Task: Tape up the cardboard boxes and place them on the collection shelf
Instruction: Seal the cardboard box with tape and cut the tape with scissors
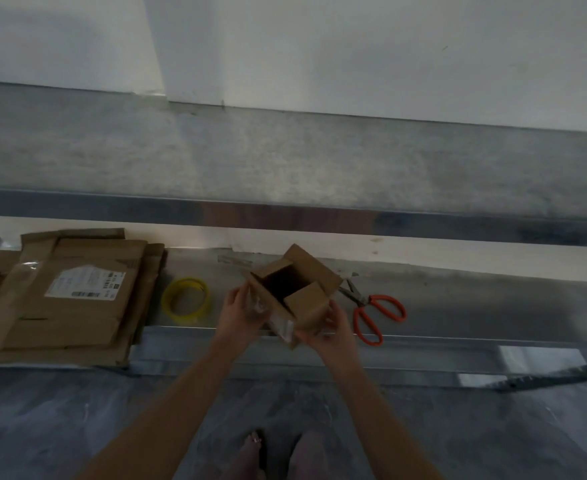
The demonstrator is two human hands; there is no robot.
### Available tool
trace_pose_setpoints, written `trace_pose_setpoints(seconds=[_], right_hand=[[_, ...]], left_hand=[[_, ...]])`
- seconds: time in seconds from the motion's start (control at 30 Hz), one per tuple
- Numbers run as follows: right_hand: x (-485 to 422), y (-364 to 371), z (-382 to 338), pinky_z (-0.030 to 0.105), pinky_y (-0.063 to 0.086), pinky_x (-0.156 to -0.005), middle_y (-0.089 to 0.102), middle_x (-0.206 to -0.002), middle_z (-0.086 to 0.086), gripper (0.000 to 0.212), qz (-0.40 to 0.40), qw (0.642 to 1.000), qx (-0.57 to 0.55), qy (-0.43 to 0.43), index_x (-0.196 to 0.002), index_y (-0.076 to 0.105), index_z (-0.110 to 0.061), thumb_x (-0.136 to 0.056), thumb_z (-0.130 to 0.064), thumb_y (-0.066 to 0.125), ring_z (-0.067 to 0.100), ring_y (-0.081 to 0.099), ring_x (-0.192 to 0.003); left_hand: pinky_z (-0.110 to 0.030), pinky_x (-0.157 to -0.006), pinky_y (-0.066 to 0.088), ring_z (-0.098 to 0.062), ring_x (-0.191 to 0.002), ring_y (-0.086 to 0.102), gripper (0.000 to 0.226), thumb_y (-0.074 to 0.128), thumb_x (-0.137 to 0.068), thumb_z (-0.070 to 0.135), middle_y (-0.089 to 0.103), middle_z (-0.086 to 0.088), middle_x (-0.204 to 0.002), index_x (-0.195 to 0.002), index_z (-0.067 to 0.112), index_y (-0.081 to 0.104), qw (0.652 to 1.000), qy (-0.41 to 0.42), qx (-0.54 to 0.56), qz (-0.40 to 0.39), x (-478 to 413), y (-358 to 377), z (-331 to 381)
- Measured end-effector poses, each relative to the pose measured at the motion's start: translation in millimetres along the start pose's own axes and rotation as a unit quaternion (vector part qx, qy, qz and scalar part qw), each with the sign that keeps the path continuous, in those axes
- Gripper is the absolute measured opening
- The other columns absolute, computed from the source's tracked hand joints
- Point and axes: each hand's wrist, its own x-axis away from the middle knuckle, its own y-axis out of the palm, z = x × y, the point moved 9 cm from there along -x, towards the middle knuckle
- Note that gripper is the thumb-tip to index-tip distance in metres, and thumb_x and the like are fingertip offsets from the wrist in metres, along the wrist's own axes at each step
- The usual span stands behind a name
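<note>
A small brown cardboard box is held tilted above the front edge of the lower shelf, its top flaps standing open and its dark inside showing. My left hand grips the box's left side, fingers curled over a flap edge with clear tape on it. My right hand holds the lower right corner from below. A roll of yellow tape lies on the shelf left of the box. Orange-handled scissors lie to its right.
A stack of flattened cardboard boxes, the top one with a white shipping label, fills the shelf's left end. An upper grey shelf runs across above, against a white wall. My feet stand on the grey floor below.
</note>
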Motion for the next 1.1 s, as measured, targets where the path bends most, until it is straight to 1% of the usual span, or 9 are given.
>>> trace_pose_setpoints(seconds=[0.07, 0.17, 0.27, 0.33, 0.43, 0.53, 0.67, 0.93, 1.1], right_hand=[[1.2, -2.5, 1.5, 0.033, 0.056, -0.083, 0.058, -0.118, -0.002, 0.066, 0.056, 0.996, 0.061, -0.028, -0.122, 0.046, -0.029, -0.071, -0.014, 0.085, 0.012, 0.059, -0.107], [4.5, -9.1, 2.3, 0.036, 0.057, -0.079, 0.061, -0.104, -0.007, 0.052, 0.120, 0.990, 0.060, -0.041, -0.103, 0.049, -0.036, -0.072, -0.013, 0.084, 0.005, 0.060, -0.093], [3.1, -8.4, -0.6, 0.013, 0.047, -0.071, 0.058, -0.100, -0.020, 0.058, 0.094, 0.989, 0.106, -0.052, -0.111, 0.047, -0.033, -0.071, -0.016, 0.086, -0.002, 0.058, -0.089], [-0.7, -6.8, -0.4, 0.017, 0.046, -0.071, 0.060, -0.103, -0.013, 0.059, 0.069, 0.985, 0.149, -0.053, -0.113, 0.052, -0.026, -0.067, -0.029, 0.089, 0.008, 0.062, -0.092], [-9.9, -3.1, 2.0, 0.029, 0.053, -0.080, 0.061, -0.114, -0.009, 0.071, 0.042, 0.983, 0.171, -0.044, -0.123, 0.053, -0.026, -0.064, -0.041, 0.088, 0.011, 0.062, -0.101], [-15.9, -5.8, -2.3, 0.031, 0.052, -0.083, 0.063, -0.104, -0.014, 0.060, 0.037, 0.985, 0.163, -0.038, -0.123, 0.049, -0.032, -0.074, -0.028, 0.084, 0.013, 0.064, -0.103], [-10.9, -17.9, -11.2, 0.022, 0.044, -0.078, 0.064, -0.105, -0.011, 0.056, 0.045, 0.977, 0.202, -0.047, -0.129, 0.051, -0.019, -0.081, -0.030, 0.078, 0.012, 0.061, -0.103], [11.7, -88.7, -29.1, 0.034, 0.053, -0.076, 0.069, -0.104, -0.001, 0.049, 0.130, 0.966, 0.211, -0.074, -0.120, 0.054, -0.018, -0.081, -0.035, 0.077, 0.020, 0.066, -0.097], [38.6, -167.5, -35.9, 0.020, 0.041, -0.070, 0.063, -0.102, -0.005, 0.050, 0.167, 0.962, 0.193, -0.097, -0.125, 0.053, -0.013, -0.083, -0.027, 0.076, 0.010, 0.057, -0.091]], left_hand=[[-0.036, -0.084, 0.051, -0.028, -0.104, 0.055, 0.071, 0.072, -0.083, 0.014, 0.048, -0.005, -0.118, -0.143, 0.015, 0.036, 0.998, -0.018, 0.065, 0.000, 3.0, 12.5, -3.5], [-0.018, -0.062, 0.051, -0.016, -0.083, 0.057, 0.049, 0.055, -0.088, -0.011, 0.056, 0.000, -0.097, -0.129, 0.014, 0.045, 0.986, 0.009, 0.154, -0.055, 25.9, 40.0, 13.0], [-0.017, -0.075, 0.049, -0.004, -0.100, 0.058, 0.052, 0.060, -0.084, -0.011, 0.059, 0.013, -0.109, -0.116, 0.028, 0.050, 0.976, 0.015, 0.179, -0.121, 36.3, 54.8, 5.7], [-0.023, -0.085, 0.047, 0.010, -0.100, 0.057, 0.050, 0.064, -0.086, -0.002, 0.059, 0.019, -0.113, -0.122, 0.028, 0.048, 0.976, 0.020, 0.167, -0.141, 33.3, 52.4, -0.8], [-0.025, -0.088, 0.043, 0.011, -0.097, 0.058, 0.037, 0.066, -0.089, 0.016, 0.063, 0.026, -0.104, -0.122, 0.022, 0.051, 0.983, 0.043, 0.055, -0.172, 23.8, 47.5, -3.0], [-0.034, -0.098, 0.044, -0.020, -0.118, 0.056, 0.070, 0.046, -0.077, 0.059, 0.055, 0.003, -0.133, -0.135, 0.019, 0.050, 0.969, 0.105, -0.170, -0.149, 10.6, 26.4, -5.1], [-0.043, -0.103, 0.041, -0.027, -0.132, 0.045, 0.069, 0.031, -0.084, 0.057, 0.046, -0.003, -0.145, -0.141, 0.021, 0.045, 0.896, 0.241, -0.368, -0.055, 9.2, -5.8, -1.2], [-0.044, -0.110, 0.032, -0.027, -0.136, 0.041, 0.066, 0.029, -0.089, 0.057, 0.044, -0.005, -0.147, -0.143, 0.021, 0.038, 0.829, 0.321, -0.455, -0.041, 13.4, 0.7, 53.8], [-0.039, -0.117, 0.014, -0.023, -0.144, 0.026, 0.072, 0.023, -0.088, 0.060, 0.030, -0.002, -0.155, -0.150, 0.024, 0.026, 0.835, 0.340, -0.426, -0.076, 34.8, 68.7, 109.7]])
